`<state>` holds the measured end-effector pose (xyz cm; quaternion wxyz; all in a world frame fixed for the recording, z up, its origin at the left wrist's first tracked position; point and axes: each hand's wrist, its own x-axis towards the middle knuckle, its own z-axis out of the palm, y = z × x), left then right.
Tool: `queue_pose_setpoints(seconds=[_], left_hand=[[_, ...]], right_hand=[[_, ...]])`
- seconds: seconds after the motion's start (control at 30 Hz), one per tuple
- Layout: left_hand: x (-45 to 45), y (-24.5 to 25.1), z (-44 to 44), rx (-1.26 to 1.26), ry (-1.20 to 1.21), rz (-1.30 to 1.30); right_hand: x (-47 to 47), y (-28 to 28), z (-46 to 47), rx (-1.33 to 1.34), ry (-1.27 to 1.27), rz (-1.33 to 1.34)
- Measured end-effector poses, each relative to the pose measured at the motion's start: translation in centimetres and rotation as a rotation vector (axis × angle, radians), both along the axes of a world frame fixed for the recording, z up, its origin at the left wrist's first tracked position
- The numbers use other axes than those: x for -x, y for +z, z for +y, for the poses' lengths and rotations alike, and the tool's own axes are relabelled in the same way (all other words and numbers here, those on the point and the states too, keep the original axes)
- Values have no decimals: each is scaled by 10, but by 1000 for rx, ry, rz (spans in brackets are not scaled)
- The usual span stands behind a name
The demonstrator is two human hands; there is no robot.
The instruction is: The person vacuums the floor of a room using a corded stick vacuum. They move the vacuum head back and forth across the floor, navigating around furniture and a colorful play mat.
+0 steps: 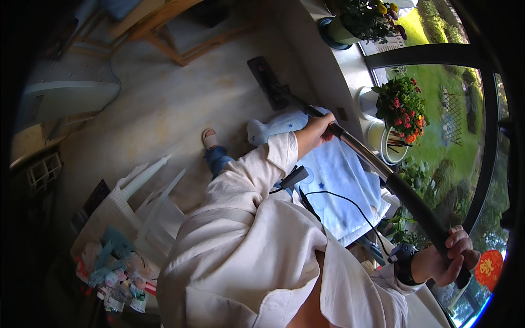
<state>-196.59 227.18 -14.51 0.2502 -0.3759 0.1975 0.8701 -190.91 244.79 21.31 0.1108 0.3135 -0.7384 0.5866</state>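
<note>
My left hand [319, 130] grips the metal pole of a long-handled floor-cleaning tool [367, 158], which looks like a flat mop. My right hand [453, 258] is wrapped around the black grip at its upper end, and a dark band with a small device [401, 253] circles that wrist. The pole slants across in front of me, from the lower right to the upper middle. Its dark flat head [266, 82] lies on the pale floor [164, 106], close to the wall under the window. A light blue cloth with stars [334, 180] covers something beneath the pole.
Potted flowers [400, 108] and a white pot holding thin sticks [391, 143] line the windowsill at right. Wooden furniture [164, 45] stands at upper left. Lower left is a white chair-like piece [151, 201] beside piled small items [119, 270]. A black cable [348, 199] hangs near my body.
</note>
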Motion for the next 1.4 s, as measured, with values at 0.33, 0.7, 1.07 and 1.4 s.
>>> queue_pose_setpoints(seconds=[0.33,0.7,1.07,1.4], left_hand=[[-114,-30,-151,94,380,-118],[-185,-78,-306,158,756,-278],[-110,49,-196,-57,-67,-114],[-35,40,-128,-20,-370,122]], right_hand=[[23,-51,-101,202,231,-185],[-20,-112,-231,203,401,-335],[-46,28,-117,446,81,80],[-102,34,-135,146,-184,314]])
